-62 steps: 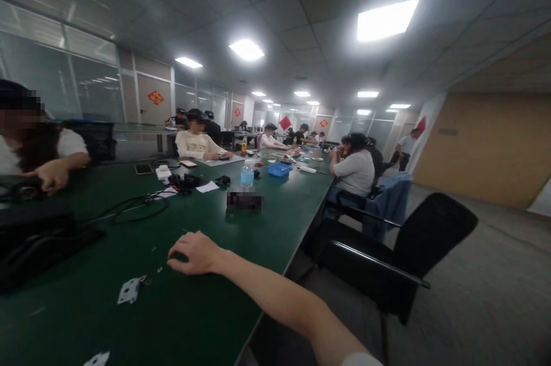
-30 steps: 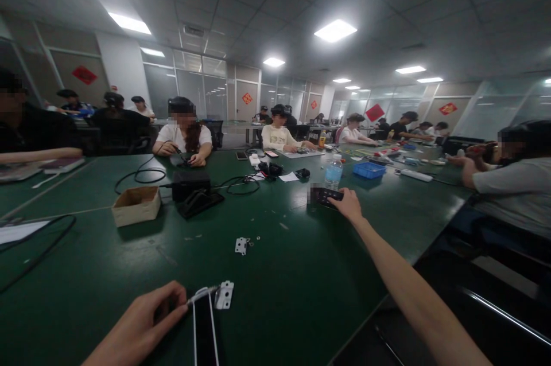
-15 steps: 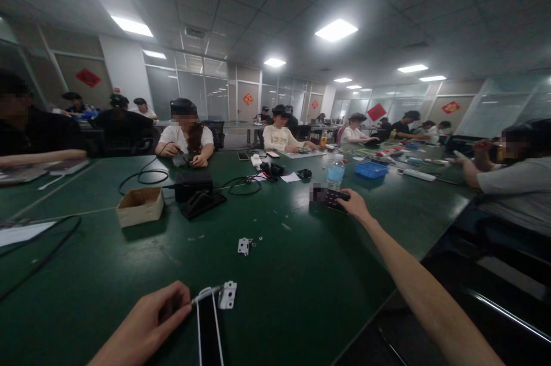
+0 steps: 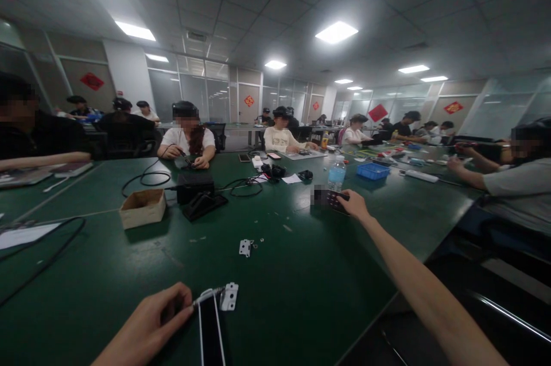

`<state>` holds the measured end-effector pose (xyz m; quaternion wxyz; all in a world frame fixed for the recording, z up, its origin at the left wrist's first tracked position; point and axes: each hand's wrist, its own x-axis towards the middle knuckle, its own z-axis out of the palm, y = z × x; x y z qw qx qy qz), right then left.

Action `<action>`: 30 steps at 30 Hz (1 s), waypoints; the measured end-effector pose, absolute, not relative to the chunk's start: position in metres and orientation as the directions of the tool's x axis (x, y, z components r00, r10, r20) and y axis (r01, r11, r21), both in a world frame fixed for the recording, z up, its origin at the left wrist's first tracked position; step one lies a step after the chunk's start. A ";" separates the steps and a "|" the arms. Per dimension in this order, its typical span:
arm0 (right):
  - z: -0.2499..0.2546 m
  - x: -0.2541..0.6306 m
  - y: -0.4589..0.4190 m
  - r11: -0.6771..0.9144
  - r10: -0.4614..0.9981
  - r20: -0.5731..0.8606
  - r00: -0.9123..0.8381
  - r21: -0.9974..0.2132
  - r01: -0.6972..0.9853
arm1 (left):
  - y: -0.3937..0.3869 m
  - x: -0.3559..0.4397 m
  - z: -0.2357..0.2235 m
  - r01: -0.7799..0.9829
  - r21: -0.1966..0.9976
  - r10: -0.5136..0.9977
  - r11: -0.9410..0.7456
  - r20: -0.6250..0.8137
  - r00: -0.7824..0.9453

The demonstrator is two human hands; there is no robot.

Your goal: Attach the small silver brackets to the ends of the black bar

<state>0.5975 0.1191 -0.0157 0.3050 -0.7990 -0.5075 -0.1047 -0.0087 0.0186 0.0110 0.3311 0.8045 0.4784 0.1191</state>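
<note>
My left hand [image 4: 159,315] is closed at the lower left, with thumb and forefinger pinching the end of a thin metal rod [image 4: 207,296]. A white metal bracket with holes [image 4: 230,296] sits at the rod's far end. Beneath the rod runs a black strip with white edges [image 4: 210,331], cut off by the frame's bottom. Stretched out to the right, my right hand [image 4: 353,204] grips a dark phone-like slab [image 4: 333,201] with rows of small light marks; part of it is blurred out. Just behind it stands a water bottle [image 4: 337,173].
On the green table [image 4: 284,297] lie a second white bracket [image 4: 245,248] and small metal bits [image 4: 255,245]. Further back are a cardboard box [image 4: 143,209], a black device [image 4: 195,188] with cables and a blue basket [image 4: 372,171]. Several people sit around.
The view has shifted slightly. The light marks on the dark slab in my right hand show a little more clearly. My left hand keeps its pinch on the rod.
</note>
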 end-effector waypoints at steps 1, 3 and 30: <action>-0.016 0.599 0.119 -0.294 0.749 0.477 0.460 -0.384 0.875 | 0.018 -0.008 0.011 0.693 0.644 0.848 -0.325 -0.127 0.515; -0.017 0.599 0.120 -0.284 0.751 0.476 0.458 -0.393 0.875 | 0.018 -0.008 0.011 0.693 0.641 0.847 -0.330 -0.124 0.517; -0.014 0.619 0.082 -0.137 0.821 0.473 0.320 -0.380 0.915 | 0.017 -0.007 0.012 0.686 0.637 0.858 -0.351 -0.074 0.508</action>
